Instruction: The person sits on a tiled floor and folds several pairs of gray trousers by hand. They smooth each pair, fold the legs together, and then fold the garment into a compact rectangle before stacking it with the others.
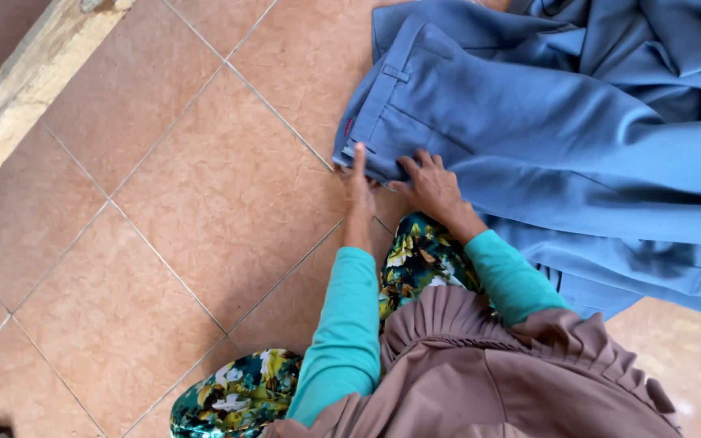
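Kneeling on the tiled floor (204,195), pressing the waistband end of blue trousers (480,122) flat. Left hand (358,174) lying edge-on with straight fingers against the waistband corner, gripping nothing, seemingly. Right hand (430,185) spreading wide, palm down, on the cloth just beside it. Lying smooth near the waistband, bunching into loose folds further off toward the far right, more blue fabric (651,49) heaping behind. Looking early on: only the waist corner being squared, legs not yet straightened or folded. Wooden ledge (26,81) running along the far left
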